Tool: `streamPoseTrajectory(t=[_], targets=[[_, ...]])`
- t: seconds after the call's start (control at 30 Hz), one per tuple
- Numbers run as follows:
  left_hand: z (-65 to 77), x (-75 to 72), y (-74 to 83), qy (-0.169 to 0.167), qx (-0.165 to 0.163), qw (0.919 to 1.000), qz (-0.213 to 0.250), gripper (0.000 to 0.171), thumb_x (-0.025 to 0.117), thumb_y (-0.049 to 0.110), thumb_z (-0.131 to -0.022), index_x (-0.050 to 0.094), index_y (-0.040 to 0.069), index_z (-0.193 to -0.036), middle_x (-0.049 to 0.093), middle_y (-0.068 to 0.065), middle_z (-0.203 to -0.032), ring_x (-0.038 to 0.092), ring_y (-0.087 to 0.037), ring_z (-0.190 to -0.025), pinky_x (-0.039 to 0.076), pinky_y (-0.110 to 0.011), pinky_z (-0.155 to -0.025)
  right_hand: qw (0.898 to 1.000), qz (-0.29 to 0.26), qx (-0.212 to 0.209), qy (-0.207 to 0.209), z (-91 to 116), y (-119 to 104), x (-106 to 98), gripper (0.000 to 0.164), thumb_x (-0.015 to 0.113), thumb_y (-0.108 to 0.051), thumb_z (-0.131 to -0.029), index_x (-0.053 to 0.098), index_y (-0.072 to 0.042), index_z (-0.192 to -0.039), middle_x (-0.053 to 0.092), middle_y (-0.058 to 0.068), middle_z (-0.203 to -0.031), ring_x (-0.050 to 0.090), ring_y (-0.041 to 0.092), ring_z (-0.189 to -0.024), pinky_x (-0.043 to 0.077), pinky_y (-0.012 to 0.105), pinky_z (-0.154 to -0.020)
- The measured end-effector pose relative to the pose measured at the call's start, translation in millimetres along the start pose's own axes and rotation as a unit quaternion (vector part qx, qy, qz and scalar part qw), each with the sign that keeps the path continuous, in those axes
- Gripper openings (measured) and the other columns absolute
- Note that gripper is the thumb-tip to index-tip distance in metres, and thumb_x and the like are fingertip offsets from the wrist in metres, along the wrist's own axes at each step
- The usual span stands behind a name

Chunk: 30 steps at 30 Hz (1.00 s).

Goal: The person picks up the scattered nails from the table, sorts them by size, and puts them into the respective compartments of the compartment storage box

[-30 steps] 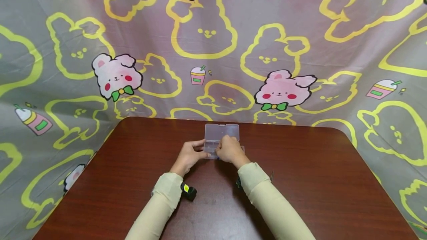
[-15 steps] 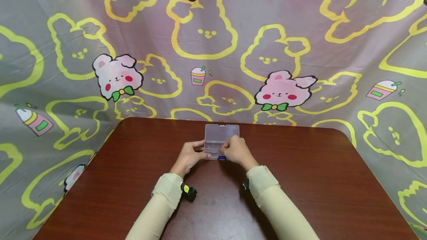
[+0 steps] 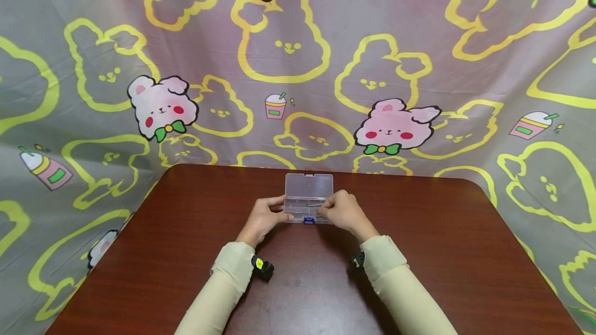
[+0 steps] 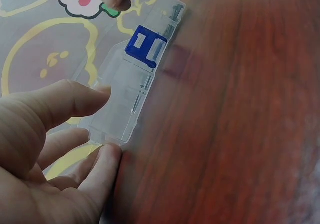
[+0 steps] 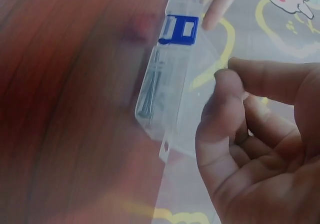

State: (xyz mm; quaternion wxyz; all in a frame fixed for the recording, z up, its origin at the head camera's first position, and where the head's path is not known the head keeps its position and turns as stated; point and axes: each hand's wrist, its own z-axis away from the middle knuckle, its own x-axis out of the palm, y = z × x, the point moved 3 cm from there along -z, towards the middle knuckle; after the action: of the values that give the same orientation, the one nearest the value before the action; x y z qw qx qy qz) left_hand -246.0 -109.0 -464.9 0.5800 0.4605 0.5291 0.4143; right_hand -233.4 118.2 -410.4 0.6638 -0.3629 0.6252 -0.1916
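Observation:
A clear plastic compartment box point(image 3: 293, 210) stands on the table with its lid point(image 3: 309, 186) raised at the back. Its blue latch point(image 3: 309, 220) is at the front; in the right wrist view it hangs at the box's middle. My left hand point(image 3: 263, 218) holds the box's left end, thumb over the front corner and fingers along the side. Over the right half, thumb and forefinger of my right hand point(image 3: 345, 211) are pinched together at a thin metal nail point(image 3: 315, 205), which points left. Several slim grey nails point(image 5: 150, 91) lie in the front compartments.
Dark red-brown wooden table point(image 3: 186, 262) extends to both sides of the box. Behind it hangs a grey curtain point(image 3: 298, 107) with cartoon rabbits. Dark wrist cameras sit on both sleeves, the left one point(image 3: 264, 268) close over the table.
My right hand has moved right and slightly back toward the box's right end, bringing the blue latch and inner compartments into sight. The left hand has stayed on the box.

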Motion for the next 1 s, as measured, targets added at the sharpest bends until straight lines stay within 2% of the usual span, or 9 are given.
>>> streamPoseTrajectory(t=[0.17,0.27,0.43,0.73,1.0], targets=[[0.6,-0.3,1.5,0.001,-0.005,1.0000,-0.004,0.064,0.084,-0.003,-0.077,0.063,0.004,-0.136,0.061,-0.016,-0.136,0.058,-0.032,-0.119,0.056,-0.030,-0.078,0.999,-0.042,0.028,-0.013,5.7,7.1,-6.0,0.016,0.073,-0.011,-0.091,0.078,-0.004,-0.078,0.062,0.001,-0.056,0.058,0.015,-0.050,0.052,0.031,-0.050],[1.4,-0.2,2.6,0.002,-0.005,0.9999,-0.011,0.064,0.085,-0.003,-0.077,0.063,0.004,-0.136,0.060,-0.017,-0.136,0.058,-0.032,-0.118,0.056,-0.030,-0.078,0.998,-0.055,0.036,-0.018,9.3,10.8,-9.3,0.015,0.073,-0.010,-0.091,0.077,-0.001,-0.079,0.062,0.003,-0.057,0.060,0.016,-0.052,0.055,0.035,-0.052],[1.7,0.5,1.9,0.003,0.000,0.9999,-0.015,0.063,0.084,-0.003,-0.077,0.063,0.003,-0.136,0.061,-0.018,-0.134,0.058,-0.031,-0.115,0.055,-0.028,-0.075,0.996,-0.067,0.050,-0.026,15.6,17.8,-14.8,0.015,0.072,-0.008,-0.091,0.076,0.002,-0.080,0.064,0.004,-0.060,0.061,0.017,-0.053,0.056,0.037,-0.054],[1.9,0.5,1.8,-0.001,-0.004,1.0000,-0.002,0.063,0.084,-0.003,-0.077,0.063,0.003,-0.136,0.064,-0.018,-0.129,0.058,-0.032,-0.115,0.055,-0.030,-0.073,0.994,-0.069,0.076,-0.024,25.6,32.1,-28.5,0.011,0.070,-0.003,-0.090,0.077,0.001,-0.083,0.066,0.006,-0.067,0.060,0.018,-0.057,0.056,0.040,-0.057],[2.1,1.1,1.8,0.002,-0.007,1.0000,-0.005,0.063,0.084,-0.002,-0.077,0.064,0.005,-0.136,0.064,-0.016,-0.128,0.059,-0.030,-0.114,0.055,-0.029,-0.075,0.995,-0.063,0.080,-0.025,33.2,36.1,-36.5,0.010,0.071,-0.004,-0.089,0.077,0.001,-0.084,0.065,0.005,-0.064,0.061,0.018,-0.057,0.056,0.040,-0.057]])
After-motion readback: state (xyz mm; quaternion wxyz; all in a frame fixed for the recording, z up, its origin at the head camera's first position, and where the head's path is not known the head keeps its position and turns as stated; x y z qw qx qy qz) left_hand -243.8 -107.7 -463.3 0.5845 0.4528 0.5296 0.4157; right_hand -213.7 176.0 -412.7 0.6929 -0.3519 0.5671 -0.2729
